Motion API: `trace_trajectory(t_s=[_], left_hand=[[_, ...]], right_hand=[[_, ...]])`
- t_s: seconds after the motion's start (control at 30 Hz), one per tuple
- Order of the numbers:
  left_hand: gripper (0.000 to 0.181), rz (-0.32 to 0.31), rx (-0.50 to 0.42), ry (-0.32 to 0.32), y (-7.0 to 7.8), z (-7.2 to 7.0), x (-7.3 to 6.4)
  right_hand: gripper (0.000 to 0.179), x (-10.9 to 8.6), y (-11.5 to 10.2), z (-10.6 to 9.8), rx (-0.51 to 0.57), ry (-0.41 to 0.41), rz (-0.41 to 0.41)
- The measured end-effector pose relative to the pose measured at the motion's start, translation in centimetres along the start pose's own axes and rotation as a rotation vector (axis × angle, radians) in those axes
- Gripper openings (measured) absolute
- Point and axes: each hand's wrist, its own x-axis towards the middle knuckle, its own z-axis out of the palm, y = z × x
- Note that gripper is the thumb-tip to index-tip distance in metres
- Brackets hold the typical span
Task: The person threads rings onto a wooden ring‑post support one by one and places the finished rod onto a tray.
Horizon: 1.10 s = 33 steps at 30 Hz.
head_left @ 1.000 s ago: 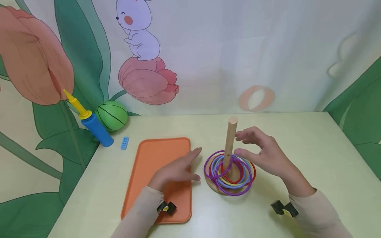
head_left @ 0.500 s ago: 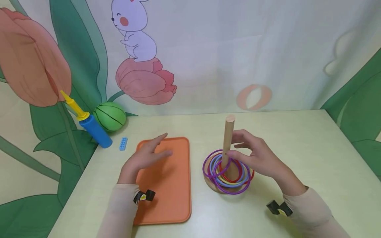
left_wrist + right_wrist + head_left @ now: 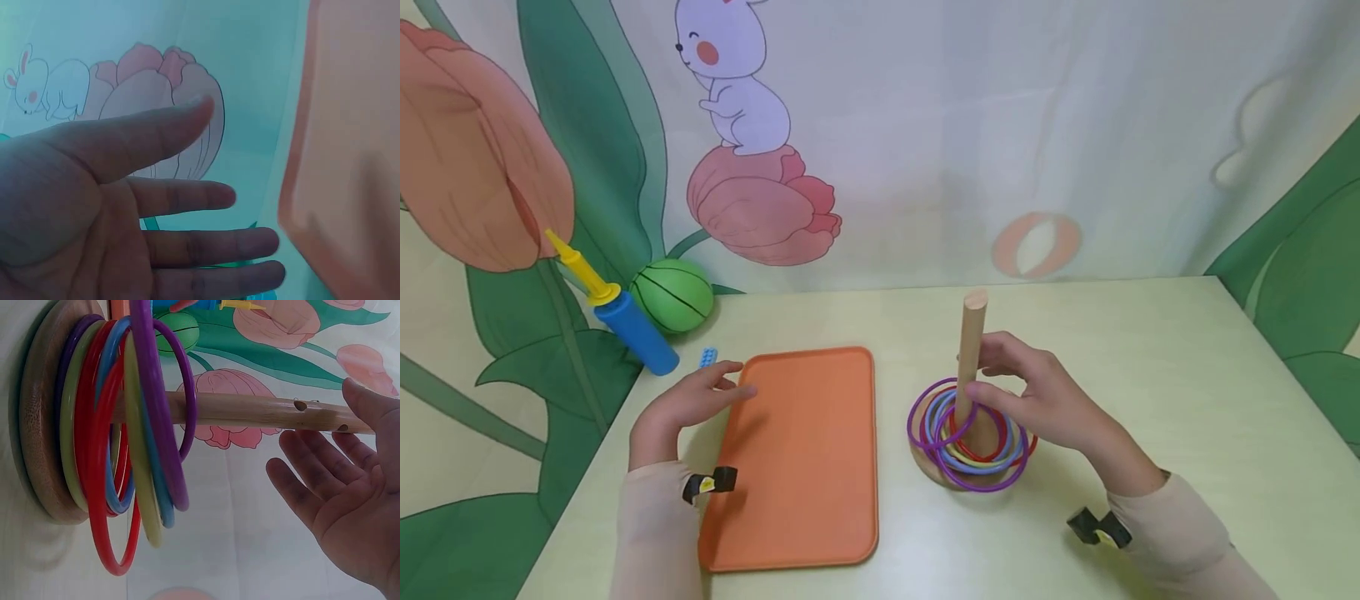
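My left hand [image 3: 681,412] hovers over the left edge of the orange tray [image 3: 797,467], with nothing in it. In the left wrist view its fingers [image 3: 194,248] and thumb are spread and fairly straight. A wooden peg stand [image 3: 972,350] stands upright right of the tray, with several purple, red, blue and yellow rings [image 3: 981,487] lying loosely around its base. My right hand [image 3: 1045,400] is at the peg, thumb in front and fingertips behind it. In the right wrist view those fingers [image 3: 312,459] look relaxed, not wrapped round the wood; contact is hard to tell.
A light blue toy brick [image 3: 708,357] lies behind my left fingers. At the back left are a green ball [image 3: 672,296] and a blue and yellow hand pump [image 3: 636,333]. A printed curtain [image 3: 910,167] hangs behind the table [image 3: 1112,333].
My left hand has moved left, from the tray's right edge across to its left edge. My right hand has come slightly left and closer in around the peg. The rings look the same.
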Motion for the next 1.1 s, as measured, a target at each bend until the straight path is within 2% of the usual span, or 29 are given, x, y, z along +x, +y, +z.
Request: trace_trajectory(t_s=[0.2, 0.47, 0.67, 0.9, 1.1], left_hand=[[0.077, -0.063, -0.063, -0.044, -1.1, -0.4, -0.1], [0.065, -0.167, -0.019, -0.057, -2.0, -0.1, 0.1], [0.050, -0.198, -0.042, -0.102, -2.1, 0.4, 0.3], [0.057, -0.238, -0.063, -0.137, -2.0, 0.5, -0.1], [0.063, -0.217, -0.034, -0.159, -1.8, 0.5, 0.2]], right_hand=[[0.043, 0.0, 0.1, 0.2, 0.000, 0.003, -0.014], [0.038, 0.0, 0.2, 0.6, 0.015, -0.010, 0.013], [0.033, -0.1, 0.4, 0.8, 0.024, -0.025, 0.008], [0.029, 0.1, 0.8, 0.9, 0.016, -0.041, 0.016], [0.025, 0.1, 1.1, 0.9, 0.026, -0.051, 0.032]])
